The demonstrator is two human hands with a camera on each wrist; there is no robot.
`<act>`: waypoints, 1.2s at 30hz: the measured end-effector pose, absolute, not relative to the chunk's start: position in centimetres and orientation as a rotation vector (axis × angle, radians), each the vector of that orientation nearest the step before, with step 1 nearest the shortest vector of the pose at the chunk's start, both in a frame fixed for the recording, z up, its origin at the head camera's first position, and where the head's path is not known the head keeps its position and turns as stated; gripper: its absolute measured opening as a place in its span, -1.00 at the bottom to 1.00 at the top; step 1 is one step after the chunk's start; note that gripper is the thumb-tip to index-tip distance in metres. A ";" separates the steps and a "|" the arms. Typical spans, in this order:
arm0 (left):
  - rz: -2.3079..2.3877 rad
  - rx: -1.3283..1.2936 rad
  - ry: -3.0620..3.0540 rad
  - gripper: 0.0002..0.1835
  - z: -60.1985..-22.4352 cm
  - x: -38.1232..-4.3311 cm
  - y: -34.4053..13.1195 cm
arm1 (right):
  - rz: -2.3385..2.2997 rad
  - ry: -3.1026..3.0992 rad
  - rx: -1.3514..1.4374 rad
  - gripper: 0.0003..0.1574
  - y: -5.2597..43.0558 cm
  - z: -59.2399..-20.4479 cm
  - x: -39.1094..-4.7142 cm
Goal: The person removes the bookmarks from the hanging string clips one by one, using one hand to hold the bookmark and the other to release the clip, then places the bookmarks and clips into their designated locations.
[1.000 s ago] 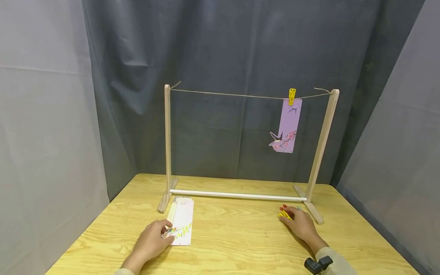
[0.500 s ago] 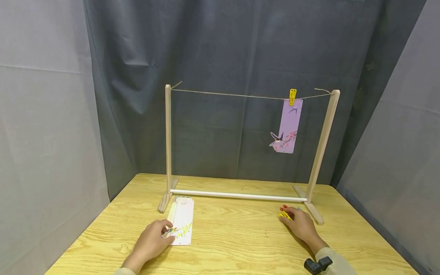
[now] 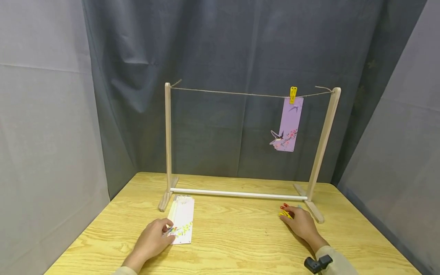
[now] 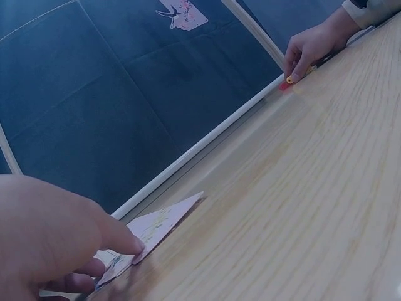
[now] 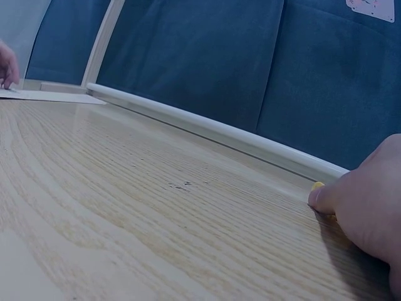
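Your left fingers [image 3: 167, 222] pinch the top card [image 3: 183, 215], right fingers [image 3: 293, 209] a yellow clip [image 3: 287, 214]; I'd lift just that card.

The right hand [image 3: 303, 225] partly hides a yellow clip [image 3: 287, 214]; 2 wrist views crop the hanging card [image 3: 288, 124]

On the table [image 3: 233, 233], the cards [image 3: 183, 215] lie left of the clips [image 3: 286, 214], before the rack [image 3: 237, 194] holding 1 hung card [image 3: 290, 124].
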State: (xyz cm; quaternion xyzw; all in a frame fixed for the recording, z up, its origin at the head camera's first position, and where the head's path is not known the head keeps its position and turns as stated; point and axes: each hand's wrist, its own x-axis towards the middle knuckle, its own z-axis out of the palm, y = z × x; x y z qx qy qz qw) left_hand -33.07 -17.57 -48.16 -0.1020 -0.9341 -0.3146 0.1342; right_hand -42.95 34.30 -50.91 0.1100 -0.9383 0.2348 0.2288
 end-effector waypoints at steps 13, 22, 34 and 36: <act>-0.922 -0.299 -2.707 -0.67 -47.9 -33.2 -17.4 | 0.617 -2.613 0.317 -0.52 34.3 -50.5 -42.9; -0.928 -0.278 -2.722 -0.68 -48.0 -33.2 -17.6 | 0.615 -2.597 0.317 -0.52 34.4 -51.0 -43.3; -0.948 -0.297 -2.715 -0.68 -48.2 -33.1 -17.7 | 0.627 -2.632 0.306 -0.48 34.4 -51.2 -43.3; -0.959 -0.301 -2.714 -0.67 -48.2 -33.1 -17.7 | 0.625 -2.634 0.304 -0.48 34.4 -51.2 -43.2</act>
